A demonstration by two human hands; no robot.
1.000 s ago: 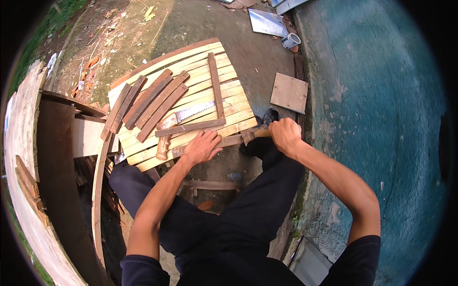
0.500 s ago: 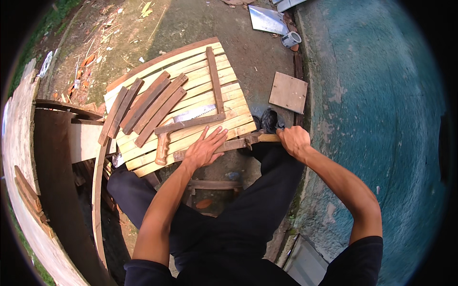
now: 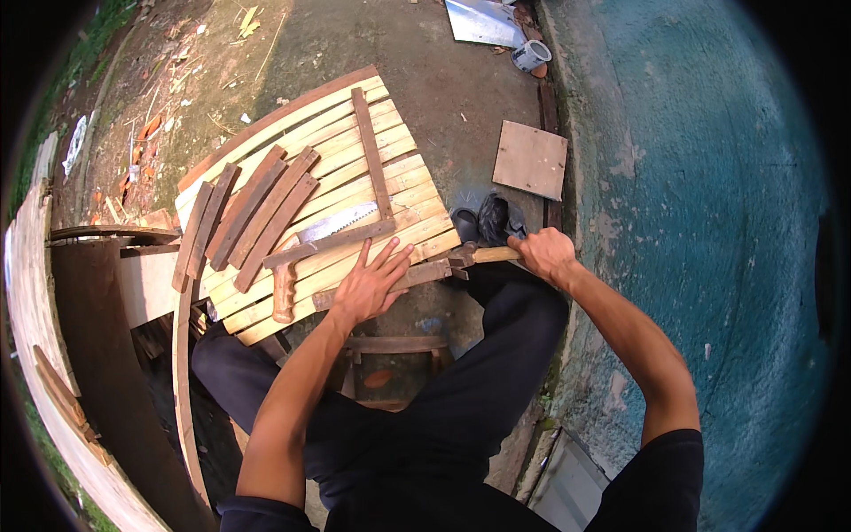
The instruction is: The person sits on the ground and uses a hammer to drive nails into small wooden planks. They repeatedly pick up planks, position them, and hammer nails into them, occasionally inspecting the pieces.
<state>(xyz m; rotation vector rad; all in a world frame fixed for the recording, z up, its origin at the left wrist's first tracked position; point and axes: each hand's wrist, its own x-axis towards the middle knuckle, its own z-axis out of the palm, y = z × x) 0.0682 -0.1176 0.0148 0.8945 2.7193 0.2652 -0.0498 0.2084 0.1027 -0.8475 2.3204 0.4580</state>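
Dark narrow wooden strip [image 3: 417, 276] lies along the near edge of the pale slatted wooden panel [image 3: 337, 168]. My left hand [image 3: 368, 285] presses flat on it, fingers spread, gripping nothing. My right hand [image 3: 545, 254] is clenched round the wooden-handled hammer [image 3: 474, 257], head at the strip's end. Handsaw [image 3: 310, 253] just beside, loose dark boards [image 3: 257, 217] beyond

- Slatted wooden panel [image 3: 390, 182] of pale planks is serving as the surface, sitting on a dirt floor [image 3: 443, 80].
- Dark wood strips [image 3: 257, 217] are lying in a fanned group on its left part; one long dark strip [image 3: 372, 151] is running across the slats.
- Handsaw [image 3: 306, 257] w/ wooden handle is lying near the front edge.
- Square board [image 3: 530, 160] & a tin can [image 3: 532, 55] are sitting on the floor beside the panel.
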